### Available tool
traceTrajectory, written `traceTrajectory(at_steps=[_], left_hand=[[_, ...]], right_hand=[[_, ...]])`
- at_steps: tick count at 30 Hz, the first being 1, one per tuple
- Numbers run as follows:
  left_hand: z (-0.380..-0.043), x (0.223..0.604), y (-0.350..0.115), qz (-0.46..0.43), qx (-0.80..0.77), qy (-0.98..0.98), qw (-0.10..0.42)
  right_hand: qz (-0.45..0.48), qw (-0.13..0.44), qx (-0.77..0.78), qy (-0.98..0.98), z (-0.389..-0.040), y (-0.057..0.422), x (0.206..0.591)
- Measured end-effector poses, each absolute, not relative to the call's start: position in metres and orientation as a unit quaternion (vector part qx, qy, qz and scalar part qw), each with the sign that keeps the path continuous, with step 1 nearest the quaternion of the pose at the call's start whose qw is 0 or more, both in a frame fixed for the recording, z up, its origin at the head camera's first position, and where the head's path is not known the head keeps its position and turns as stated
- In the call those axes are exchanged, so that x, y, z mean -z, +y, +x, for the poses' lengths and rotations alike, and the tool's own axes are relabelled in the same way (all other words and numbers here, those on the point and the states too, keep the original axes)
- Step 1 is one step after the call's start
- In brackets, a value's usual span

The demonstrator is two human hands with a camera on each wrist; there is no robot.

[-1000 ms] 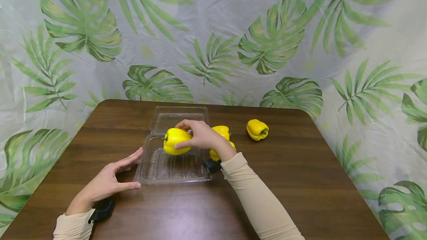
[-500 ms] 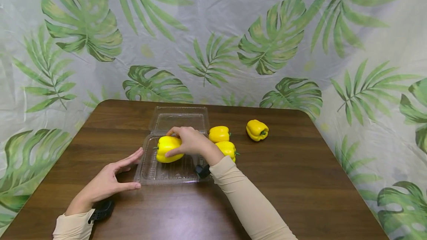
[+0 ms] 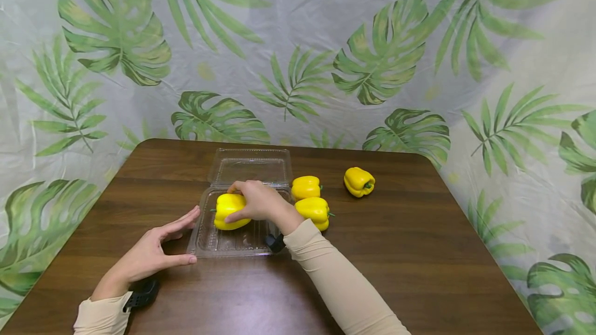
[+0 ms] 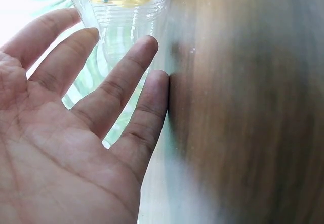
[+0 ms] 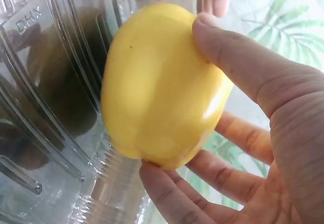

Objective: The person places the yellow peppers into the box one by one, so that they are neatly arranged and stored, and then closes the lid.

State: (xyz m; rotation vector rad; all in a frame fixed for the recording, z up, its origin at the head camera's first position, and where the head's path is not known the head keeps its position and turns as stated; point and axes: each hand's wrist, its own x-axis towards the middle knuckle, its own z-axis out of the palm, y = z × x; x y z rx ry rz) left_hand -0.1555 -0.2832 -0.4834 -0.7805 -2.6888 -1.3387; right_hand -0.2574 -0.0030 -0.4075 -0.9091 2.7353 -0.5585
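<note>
A clear plastic clamshell container (image 3: 205,237) lies with its lid (image 3: 253,169) folded back behind it. My right hand (image 3: 261,201) grips a yellow bell pepper (image 3: 228,213) over the left part of the tray, its stem pointing left. In the right wrist view the thumb and fingers span the pepper (image 5: 157,87), close to the ribbed tray floor (image 5: 30,82). My left hand (image 3: 151,252) rests at the container's left edge with fingers spread and straight. The left wrist view shows this hand's fingers (image 4: 121,82) beside the clear wall (image 4: 126,16).
Two more yellow peppers, a rear one (image 3: 306,187) and a nearer one (image 3: 314,212), lie just right of the container. Another pepper (image 3: 359,181) sits farther right on the brown wooden table (image 3: 396,252). A leaf-patterned cloth (image 3: 302,25) hangs behind the table.
My right hand has carried the pepper left and down into the tray area, uncovering the two peppers beside the container. My left hand has stayed in place.
</note>
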Motion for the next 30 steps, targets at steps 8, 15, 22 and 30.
traceTrajectory(at_steps=[8, 15, 22, 30], left_hand=[[-0.1539, 0.4824, -0.2818, -0.255, 0.430, -0.866, 0.021], [-0.1534, 0.4821, -0.2802, -0.259, 0.435, -0.862, 0.025], [-0.1540, 0.4828, -0.2817, -0.253, 0.430, -0.866, 0.021], [-0.1530, 0.4814, -0.2816, -0.250, 0.431, -0.867, 0.017]], right_hand=[[-0.305, 0.090, 0.182, 0.930, -0.2551, -0.0089, 0.4105], [-0.314, 0.121, 0.198, 0.921, -0.2556, -0.0071, 0.4078], [-0.322, 0.139, 0.196, 0.916, -0.2571, -0.0056, 0.4034], [-0.325, 0.129, 0.170, 0.921, -0.2571, -0.0060, 0.4021]])
